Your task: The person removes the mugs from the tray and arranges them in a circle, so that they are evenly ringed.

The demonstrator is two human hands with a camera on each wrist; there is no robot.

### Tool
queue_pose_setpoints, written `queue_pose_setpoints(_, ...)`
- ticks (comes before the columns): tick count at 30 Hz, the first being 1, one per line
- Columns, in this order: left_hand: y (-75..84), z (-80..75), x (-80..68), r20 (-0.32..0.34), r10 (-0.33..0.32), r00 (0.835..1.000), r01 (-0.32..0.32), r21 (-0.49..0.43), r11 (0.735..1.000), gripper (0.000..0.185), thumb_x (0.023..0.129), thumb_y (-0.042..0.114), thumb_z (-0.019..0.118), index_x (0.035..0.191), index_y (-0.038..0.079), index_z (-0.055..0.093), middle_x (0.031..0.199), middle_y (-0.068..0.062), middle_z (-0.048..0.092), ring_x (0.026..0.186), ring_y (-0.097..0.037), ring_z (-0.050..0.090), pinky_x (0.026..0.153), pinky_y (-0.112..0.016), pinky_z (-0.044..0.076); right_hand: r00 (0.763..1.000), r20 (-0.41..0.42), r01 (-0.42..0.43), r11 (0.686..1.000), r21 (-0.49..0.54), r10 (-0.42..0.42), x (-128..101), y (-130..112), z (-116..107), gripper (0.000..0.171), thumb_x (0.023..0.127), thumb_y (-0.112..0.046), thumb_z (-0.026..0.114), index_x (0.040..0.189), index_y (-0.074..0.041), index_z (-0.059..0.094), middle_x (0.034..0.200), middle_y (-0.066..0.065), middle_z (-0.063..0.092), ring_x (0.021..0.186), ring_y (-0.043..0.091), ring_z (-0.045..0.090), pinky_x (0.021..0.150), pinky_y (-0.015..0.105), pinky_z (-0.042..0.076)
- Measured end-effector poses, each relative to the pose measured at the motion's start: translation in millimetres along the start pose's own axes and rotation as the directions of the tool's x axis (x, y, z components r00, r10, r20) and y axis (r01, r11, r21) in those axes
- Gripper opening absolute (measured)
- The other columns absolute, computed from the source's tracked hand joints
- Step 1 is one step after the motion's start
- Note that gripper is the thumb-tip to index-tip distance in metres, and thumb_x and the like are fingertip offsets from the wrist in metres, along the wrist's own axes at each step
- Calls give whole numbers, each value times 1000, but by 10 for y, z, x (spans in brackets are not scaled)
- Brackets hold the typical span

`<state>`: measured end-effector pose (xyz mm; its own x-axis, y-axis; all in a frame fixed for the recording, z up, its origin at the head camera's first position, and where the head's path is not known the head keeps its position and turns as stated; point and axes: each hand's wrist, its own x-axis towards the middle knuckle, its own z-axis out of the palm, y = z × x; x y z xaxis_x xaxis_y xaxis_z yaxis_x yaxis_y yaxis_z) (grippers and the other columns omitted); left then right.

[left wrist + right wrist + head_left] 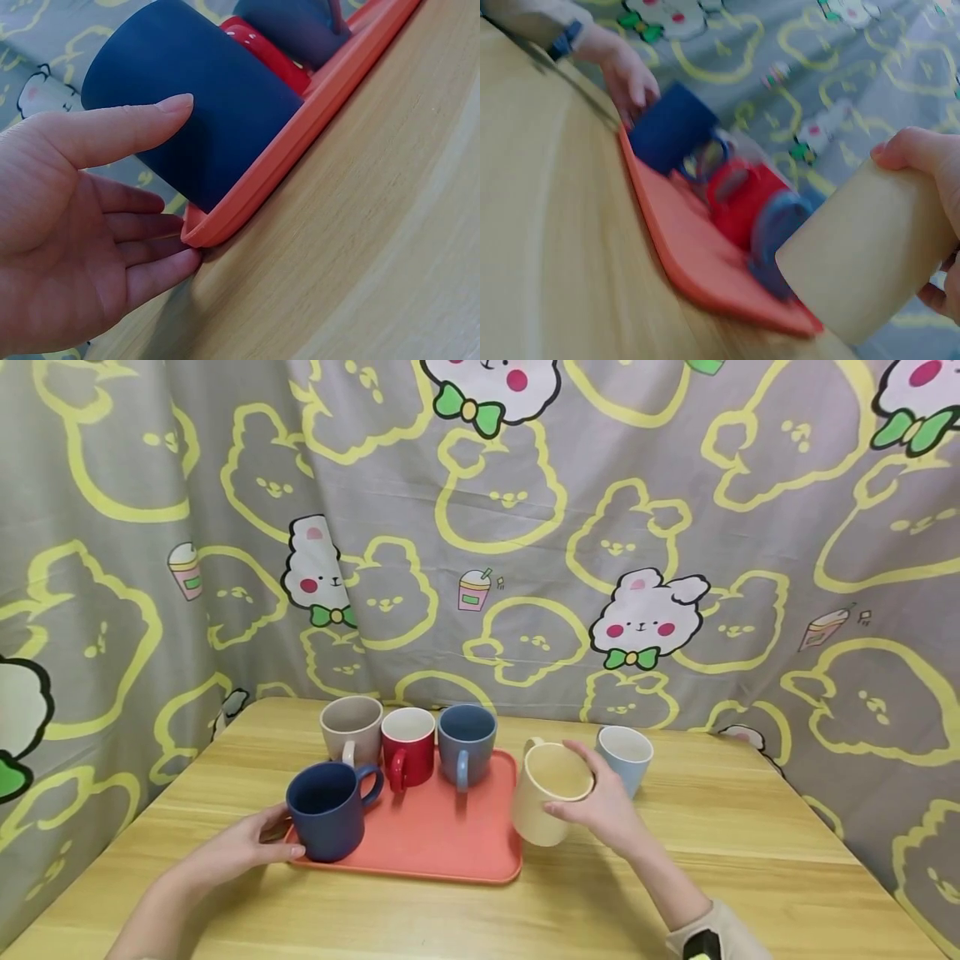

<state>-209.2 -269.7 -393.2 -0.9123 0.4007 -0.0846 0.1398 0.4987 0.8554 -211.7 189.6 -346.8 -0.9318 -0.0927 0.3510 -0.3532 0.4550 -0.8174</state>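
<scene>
Fingers of right hand point(603, 810) curl round tilted cream mug point(546, 793) (off the table); left hand point(240, 847), grip spread, touches orange tray point(442, 839)

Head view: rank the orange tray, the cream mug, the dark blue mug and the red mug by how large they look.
1. Orange tray.
2. Cream mug and dark blue mug: look alike, so unranked; the cream mug is tilted in the right hand.
3. Red mug, though it stands farther away.
</scene>
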Motion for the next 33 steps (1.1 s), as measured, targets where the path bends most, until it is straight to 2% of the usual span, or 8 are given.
queue_pose_setpoints(6, -9, 6, -7, -3, -4, 1000, 4, 14, 1000, 80, 85, 23, 66, 136, -19, 21, 137, -38, 32, 123, -49, 36, 96, -54, 36, 994, -36, -101, 993, -55, 99, 102, 290, -75, 86, 63, -15, 84, 137, -4, 40, 130, 20, 47, 111, 31, 50, 93, 44, 38)
queue_pose_setpoints(8, -14, 7, -11, 1, -7, 1000, 7, 14, 1000, 80, 85, 23, 66, 137, -19, 21, 137, -37, 31, 124, -49, 35, 96, -49, 38, 991, -40, -132, 989, -67, 130, 130, 368, -89, 88, 64, -17, 83, 138, -5, 38, 135, 20, 43, 116, 32, 46, 97, 46, 35)
queue_pose_setpoints(12, -22, 5, -9, 6, -10, 1000, 9, 6, 1000, 80, 86, 23, 65, 137, -19, 21, 138, -37, 31, 124, -49, 35, 91, -32, 42, 984, -50, -172, 983, -58, 169, 176, 491, -111, 89, 65, -18, 83, 139, -6, 36, 142, 19, 36, 123, 33, 40, 101, 48, 29)
queue_pose_setpoints(16, -24, -3, -4, 5, -3, 1000, 3, 1, 1000, 79, 86, 22, 65, 137, -19, 21, 137, -37, 32, 124, -48, 35, 87, -24, 40, 983, -56, -176, 983, -45, 174, 192, 572, -116, 91, 65, -19, 83, 140, -4, 34, 142, 20, 35, 124, 33, 39, 103, 49, 27)
queue_pose_setpoints(24, -26, -10, -4, 20, -4, 1000, 4, -3, 1000, 78, 86, 22, 64, 137, -19, 21, 138, -37, 31, 125, -48, 35, 94, -39, 41, 981, -48, -188, 981, -43, 186, 191, 672, -102, 91, 65, -16, 83, 140, -2, 33, 140, 21, 36, 121, 33, 40, 101, 46, 28)
queue_pose_setpoints(30, -23, -20, -3, 15, 5, 1000, -5, -20, 1000, 77, 87, 21, 64, 137, -19, 21, 137, -37, 32, 124, -48, 35, 87, -22, 40, 984, -24, -177, 983, -55, 176, 202, 618, -123, 95, 69, -19, 81, 141, 5, 25, 136, 26, 38, 122, 37, 40, 102, 48, 28)
queue_pose_setpoints(33, -14, -14, -6, 13, 11, 1000, -11, -24, 1000, 77, 86, 21, 65, 136, -20, 22, 136, -37, 33, 124, -48, 36, 85, -17, 39, 986, -49, -162, 983, -90, 158, 177, 586, -124, 90, 70, -20, 81, 137, 8, 28, 130, 27, 43, 118, 37, 44, 100, 49, 31)
